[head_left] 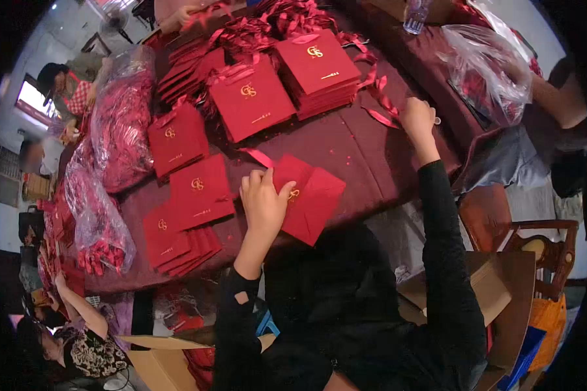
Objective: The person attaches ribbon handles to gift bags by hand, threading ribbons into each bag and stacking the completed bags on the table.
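My left hand grips the left side of a red paper gift bag, its thumb across the front by a gold logo. The bag is tilted near the table's front edge, and a pink ribbon shows at its top. Farther right, my right hand is closed above the table, next to loose red ribbons. A small pale tip pokes out beside its fingers; what it belongs to cannot be made out. Beyond my hands are flat stacks of similar bags, one in the middle and another to its right.
More red bags lie to the left on the dark red tablecloth. Clear plastic sacks of red material line the left edge. Another plastic sack is at right, beside a person's arm. Cardboard boxes flank me below.
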Available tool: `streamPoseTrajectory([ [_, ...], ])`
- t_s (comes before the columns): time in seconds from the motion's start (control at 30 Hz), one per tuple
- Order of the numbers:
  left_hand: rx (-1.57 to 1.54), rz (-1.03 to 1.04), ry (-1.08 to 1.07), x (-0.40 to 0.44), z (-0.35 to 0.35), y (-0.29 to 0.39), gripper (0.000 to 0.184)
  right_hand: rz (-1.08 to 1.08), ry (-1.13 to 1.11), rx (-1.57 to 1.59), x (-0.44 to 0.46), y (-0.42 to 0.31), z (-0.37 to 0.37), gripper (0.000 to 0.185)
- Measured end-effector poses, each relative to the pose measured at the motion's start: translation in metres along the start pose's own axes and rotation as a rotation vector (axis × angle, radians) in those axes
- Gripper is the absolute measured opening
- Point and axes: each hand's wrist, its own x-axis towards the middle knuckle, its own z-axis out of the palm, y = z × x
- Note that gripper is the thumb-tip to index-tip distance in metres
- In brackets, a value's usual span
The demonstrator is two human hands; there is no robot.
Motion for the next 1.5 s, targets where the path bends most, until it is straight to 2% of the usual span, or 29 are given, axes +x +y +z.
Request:
streamPoseTrajectory([
  [0.07,-0.097,0.003,0.003,0.0,-0.001,0.001,0.054,-0.023,0.272,0.247,0.011,0.003,0.008,0.015],
  [0.1,-0.133,-0.018,0.013,0.001,-0.004,0.003,0.047,-0.154,0.532,0.583,0.011,-0.008,-0.023,0.018],
  [0.17,-0.21,-0.055,0.01,0.002,-0.005,0.002,0.043,-0.202,0.642,1.068,-0.003,-0.044,-0.08,0.013],
  [0.23,-0.288,-0.088,0.002,0.001,-0.005,0.001,0.039,-0.354,0.353,1.295,-0.036,-0.086,-0.113,0.012],
  [0.3,-0.464,-0.212,-0.007,0.001,-0.007,0.002,0.031,-0.553,-0.021,1.414,-0.084,-0.13,-0.123,0.013],
  [0.33,-0.46,-0.214,-0.009,0.001,-0.006,-0.002,0.031,-0.557,-0.258,1.419,-0.102,-0.145,-0.121,0.014],
  [0.37,-0.63,-0.242,-0.04,0.001,-0.004,-0.006,0.028,-0.596,-0.283,1.473,-0.118,-0.16,-0.103,0.014],
  [0.4,-0.802,-0.271,-0.068,0.001,-0.002,-0.01,0.026,-0.596,-0.32,1.463,-0.128,-0.168,-0.093,0.014],
  [0.5,-0.884,-0.278,-0.07,-0.003,0.001,-0.018,0.023,-0.588,-0.345,1.442,-0.141,-0.179,-0.078,0.012],
  [0.57,-0.911,-0.315,-0.086,-0.004,-0.002,-0.019,0.022,-0.467,-0.513,1.389,-0.142,-0.178,-0.081,0.009],
  [0.7,-1.038,-0.398,-0.142,-0.002,-0.006,-0.019,0.018,-0.517,-0.445,1.416,-0.143,-0.181,-0.07,0.01],
  [0.9,-1.031,-0.376,-0.135,-0.003,-0.005,-0.019,0.019,-0.529,-0.442,1.448,-0.141,-0.184,-0.068,0.009],
  [1.07,-0.874,-0.326,-0.096,-0.005,-0.008,-0.016,0.021,-0.365,-0.622,1.288,-0.133,-0.19,-0.082,0.012],
  [1.17,-0.84,-0.308,-0.062,-0.007,-0.008,-0.013,0.021,-0.338,-0.542,1.268,-0.132,-0.194,-0.085,0.016],
  [1.5,-0.766,-0.271,-0.017,-0.012,0.003,-0.013,0.021,-0.35,-0.375,1.168,-0.148,-0.199,-0.092,0.012],
])
